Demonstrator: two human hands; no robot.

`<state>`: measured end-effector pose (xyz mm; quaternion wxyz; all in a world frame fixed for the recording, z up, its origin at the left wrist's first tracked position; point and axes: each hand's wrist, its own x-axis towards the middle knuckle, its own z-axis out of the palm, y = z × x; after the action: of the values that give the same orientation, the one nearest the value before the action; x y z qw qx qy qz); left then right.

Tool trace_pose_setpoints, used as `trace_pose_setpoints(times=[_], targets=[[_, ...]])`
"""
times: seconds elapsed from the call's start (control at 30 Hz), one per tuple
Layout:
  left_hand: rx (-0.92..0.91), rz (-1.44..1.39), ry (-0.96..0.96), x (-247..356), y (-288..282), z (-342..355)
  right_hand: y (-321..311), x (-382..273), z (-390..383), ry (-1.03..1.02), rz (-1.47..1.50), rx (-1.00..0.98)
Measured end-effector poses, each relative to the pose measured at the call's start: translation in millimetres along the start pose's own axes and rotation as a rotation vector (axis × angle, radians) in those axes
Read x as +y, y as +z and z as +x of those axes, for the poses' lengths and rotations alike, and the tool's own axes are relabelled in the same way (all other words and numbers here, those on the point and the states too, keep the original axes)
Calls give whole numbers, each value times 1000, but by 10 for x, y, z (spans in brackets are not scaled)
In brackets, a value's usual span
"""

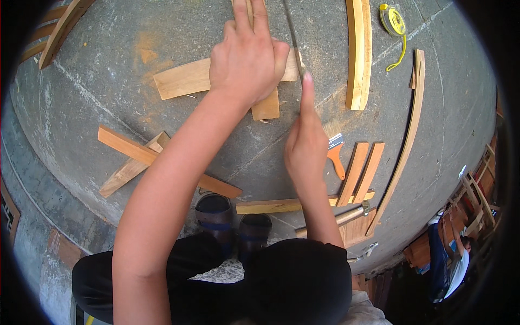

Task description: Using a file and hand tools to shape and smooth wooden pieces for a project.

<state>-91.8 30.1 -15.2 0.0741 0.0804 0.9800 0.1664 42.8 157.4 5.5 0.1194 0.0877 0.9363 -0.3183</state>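
- The grey floor [238,146] carries all your work; the pale plank [184,78] under your left hand is the landmark below.
- Well to the right of the plank, a long thin strip [411,124] bows in this lens, set off to the side, probably to leave you working room.
- Nearer the plank on its right, paired thick strips [357,59] lie lengthwise side by side, perhaps kept together as a set.
- Between the plank and your feet, to its left, two crossed sticks [124,143] lie one over the other, looking loosely put down.
- At the plank's right end stands a thin dark blade, seen nearly edge-on; you seem to be holding a saw [293,38].
- The plank lies crosswise, with a short block [266,106] showing on its near side under your wrist.
- Your left hand [246,62] bears down over the plank, likely to steady it. Two fingers show apart with wood between them; their tips run out of view, so I cannot tell whether they grip.
- Your right hand [306,146], just on the plank's near right, has its fingers curled round the hidden handle, one laid straight along the blade, presumably for guidance.
- Beyond that hand, right of the plank, lies a brush [336,156].
- Far right of the plank sits a yellow tape measure [393,20], its tape partly out.
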Motion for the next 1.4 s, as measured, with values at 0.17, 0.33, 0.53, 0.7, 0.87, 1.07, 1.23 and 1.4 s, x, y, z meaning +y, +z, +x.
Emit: trace_pose_setpoints(times=[0.17, 0.33, 0.53, 0.7, 0.87, 1.07, 1.23, 1.4], targets=[[-80, -51, -35, 66, -46, -2, 83, 115, -87, -70, 22, 112], [-8, -57, -2, 2, -2, -8, 122, 69, 0, -72, -9, 95], [41, -51, 16, 26, 4, -12, 87, 15, -90, -45, 83, 87], [11, -52, -12, 13, -12, -7, 114, 4, -29, -38, 155, 82], [-4, -86, -23, 63, -35, 7, 171, 87, -125, -18, 208, 132], [35, -85, -10, 16, 50, -20, 198, 41, -35, -37, 173, 110], [37, -70, -8, 19, 22, -11, 200, 27, -24, -40, 131, 110], [34, -68, -14, 24, 24, -13, 173, 15, -20, -34, 115, 92]])
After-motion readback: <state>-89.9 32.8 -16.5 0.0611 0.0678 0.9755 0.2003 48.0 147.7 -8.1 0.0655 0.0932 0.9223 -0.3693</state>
